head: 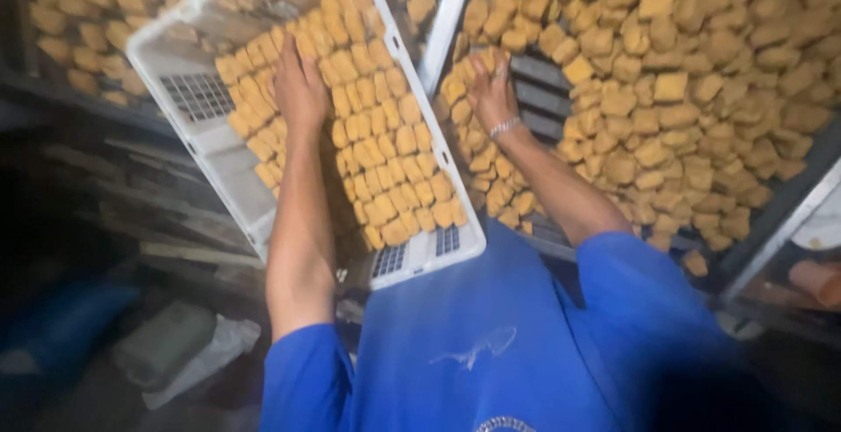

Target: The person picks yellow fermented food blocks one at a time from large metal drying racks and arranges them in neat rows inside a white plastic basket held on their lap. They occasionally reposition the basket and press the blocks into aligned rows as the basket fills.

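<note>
A white plastic crate (203,145) tilts in front of me, partly filled with rows of golden-brown fried cubes (385,143). My left hand (298,90) lies flat on the cubes inside the crate, fingers spread. To the right, a big loose heap of the same cubes (666,90) covers a slatted grey rack (541,99). My right hand (492,90), with a silver bracelet at the wrist, reaches into the heap's left edge. Its fingers curl around a few cubes there. Blue sleeves cover both upper arms.
A second white crate edge (448,13) stands between the tilted crate and the heap. More cubes lie at the top left (79,11). A metal frame bar (780,222) runs along the lower right. Dark floor with a grey bag (166,344) lies at the lower left.
</note>
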Tool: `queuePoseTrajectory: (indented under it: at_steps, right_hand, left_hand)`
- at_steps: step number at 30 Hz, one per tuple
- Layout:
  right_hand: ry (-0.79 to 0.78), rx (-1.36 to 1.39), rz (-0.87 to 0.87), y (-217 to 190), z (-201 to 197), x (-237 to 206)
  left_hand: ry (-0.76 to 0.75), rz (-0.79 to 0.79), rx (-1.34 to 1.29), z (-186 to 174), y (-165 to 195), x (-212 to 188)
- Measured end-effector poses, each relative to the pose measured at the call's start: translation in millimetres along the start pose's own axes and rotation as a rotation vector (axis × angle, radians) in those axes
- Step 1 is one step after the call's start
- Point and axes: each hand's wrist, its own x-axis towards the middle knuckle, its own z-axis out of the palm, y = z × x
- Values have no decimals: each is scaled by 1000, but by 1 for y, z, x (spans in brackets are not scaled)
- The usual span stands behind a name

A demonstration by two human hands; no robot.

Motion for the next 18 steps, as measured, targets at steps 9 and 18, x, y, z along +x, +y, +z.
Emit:
queuePoseTrajectory:
  at_steps: [9,18]
  right_hand:
    - [141,82,89,-6,0,-10]
    - [58,191,45,-21,23,-8]
  left_hand:
    - [-38,-23,-7,-4,2,1]
    - [-13,20,-88,-21,1,11]
